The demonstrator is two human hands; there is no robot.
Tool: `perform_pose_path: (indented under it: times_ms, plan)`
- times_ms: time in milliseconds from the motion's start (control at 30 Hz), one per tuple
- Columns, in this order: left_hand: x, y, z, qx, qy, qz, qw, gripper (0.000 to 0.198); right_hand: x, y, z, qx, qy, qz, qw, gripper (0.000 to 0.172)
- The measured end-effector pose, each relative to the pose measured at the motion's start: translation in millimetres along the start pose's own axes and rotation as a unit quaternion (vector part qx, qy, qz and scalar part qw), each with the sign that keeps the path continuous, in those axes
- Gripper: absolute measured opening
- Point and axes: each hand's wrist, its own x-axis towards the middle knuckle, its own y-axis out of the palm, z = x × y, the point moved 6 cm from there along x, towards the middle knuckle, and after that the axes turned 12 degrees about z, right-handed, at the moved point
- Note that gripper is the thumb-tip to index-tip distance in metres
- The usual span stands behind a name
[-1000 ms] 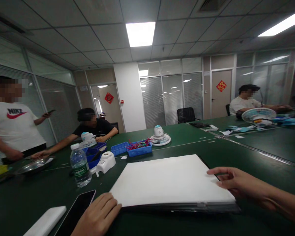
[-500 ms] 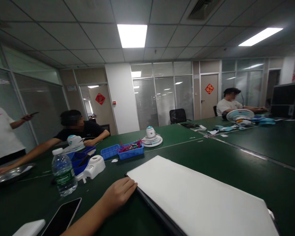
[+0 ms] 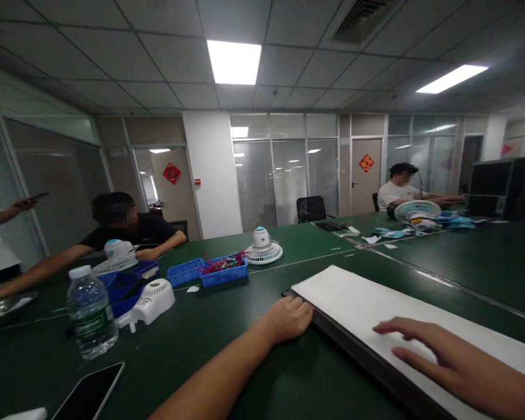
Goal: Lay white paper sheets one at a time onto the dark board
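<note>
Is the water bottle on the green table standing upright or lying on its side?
Upright. The water bottle stands on its base on the table, white cap on top.

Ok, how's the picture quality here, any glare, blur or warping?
Head view: wide-angle warping bends straight lines and stretches the right hand at the lower edge; the ceiling light panel is blown out white; the white sheet is bright; the green table is dim; corners look soft.
</note>
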Motion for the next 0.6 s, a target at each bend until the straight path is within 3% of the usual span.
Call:
perform_pose_path:
  times_ms: [133,267,433,600]
  plan:
    - [31,-7.9,-8,0.008,-0.007,-0.010,1.000,0.037,44,22,14,-0.082,-0.034,0.066,0.994,0.063]
    - [32,-13.9,-8,0.008,-0.007,0.002,1.000,0.042,77,34,-19,-0.072,0.003,0.104,0.992,0.064]
    - [-6,-23.5,-3,-0.005,-0.025,0.051,0.998,0.043,104,28,-64,-0.069,0.020,0.099,0.992,0.061]
    - [-76,-37.0,1,-0.020,-0.082,0.141,0.986,0.048,119,18,-111,-0.066,0.020,0.076,0.995,0.062]
